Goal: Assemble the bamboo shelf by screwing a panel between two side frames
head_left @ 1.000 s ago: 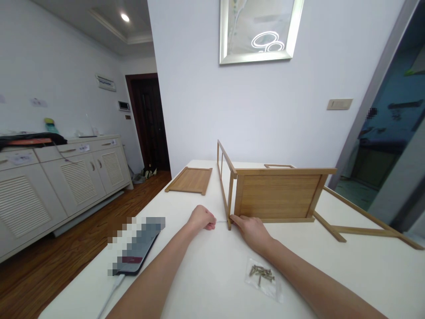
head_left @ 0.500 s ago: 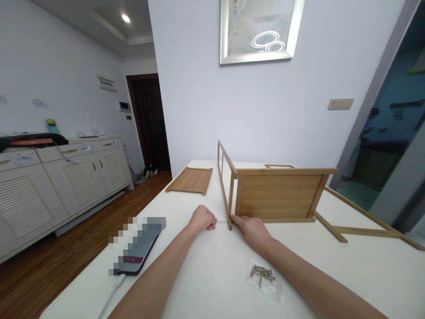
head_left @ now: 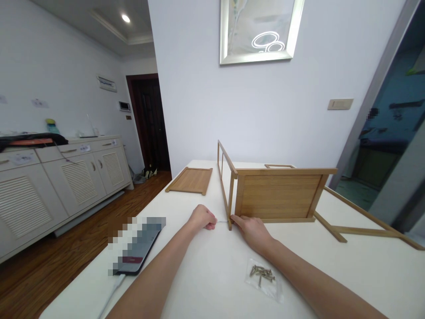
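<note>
My left hand [head_left: 201,218] is closed around a thin silvery rod, which looks like a hex key [head_left: 222,221]. Its tip meets the lower end of an upright wooden side frame [head_left: 230,195]. On the other side of that joint, my right hand [head_left: 253,230] grips the bottom corner of a wooden panel [head_left: 279,195], fingertips against the side frame. The panel stands on its long edge, at an angle to the side frame. Some of my right fingers are hidden under the hand.
A clear bag of screws [head_left: 263,275] lies near my right forearm. Left of my left arm is a phone [head_left: 141,248] with a white cable [head_left: 112,294]. A second wooden panel [head_left: 191,180] lies flat behind my left hand. Another wooden frame [head_left: 365,231] rests on the white table [head_left: 206,279] at right.
</note>
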`<state>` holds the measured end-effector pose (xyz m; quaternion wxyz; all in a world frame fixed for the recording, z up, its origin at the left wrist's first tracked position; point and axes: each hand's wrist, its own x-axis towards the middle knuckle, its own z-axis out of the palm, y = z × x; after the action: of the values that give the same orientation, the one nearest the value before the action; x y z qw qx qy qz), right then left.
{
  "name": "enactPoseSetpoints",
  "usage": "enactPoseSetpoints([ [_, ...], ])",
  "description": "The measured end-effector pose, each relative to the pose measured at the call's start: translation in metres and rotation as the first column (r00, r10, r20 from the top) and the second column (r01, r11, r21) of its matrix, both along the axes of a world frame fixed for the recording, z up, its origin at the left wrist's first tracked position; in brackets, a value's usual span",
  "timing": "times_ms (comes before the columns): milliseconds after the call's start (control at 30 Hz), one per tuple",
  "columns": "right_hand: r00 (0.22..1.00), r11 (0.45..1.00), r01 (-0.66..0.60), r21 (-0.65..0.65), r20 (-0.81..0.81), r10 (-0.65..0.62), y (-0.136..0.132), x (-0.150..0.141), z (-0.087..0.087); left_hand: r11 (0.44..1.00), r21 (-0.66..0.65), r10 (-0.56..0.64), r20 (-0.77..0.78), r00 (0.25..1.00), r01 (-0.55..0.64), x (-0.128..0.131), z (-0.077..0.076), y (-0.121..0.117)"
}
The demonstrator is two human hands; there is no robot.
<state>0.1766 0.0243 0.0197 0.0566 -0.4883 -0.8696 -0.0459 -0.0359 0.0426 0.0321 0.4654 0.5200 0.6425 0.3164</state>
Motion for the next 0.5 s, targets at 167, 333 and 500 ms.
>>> enactPoseSetpoints([
  [167,1.000,1.000,-0.003,0.001,-0.003,0.003,-0.0001,0.0000,-0.0006,1.000,0.011,0.001,-0.049,0.999,0.000,0.0012,0.0014,-0.0018],
  [333,1.000,1.000,-0.002,0.003,-0.009,0.002,0.0004,0.0005,-0.0015,1.000,0.012,-0.008,-0.070,0.998,0.009,0.0015,0.0004,-0.0002],
  [500,1.000,1.000,-0.007,0.002,-0.012,0.007,0.0010,0.0012,-0.0018,1.000,0.005,-0.015,-0.034,0.999,0.015,-0.0012,-0.0008,0.0018],
])
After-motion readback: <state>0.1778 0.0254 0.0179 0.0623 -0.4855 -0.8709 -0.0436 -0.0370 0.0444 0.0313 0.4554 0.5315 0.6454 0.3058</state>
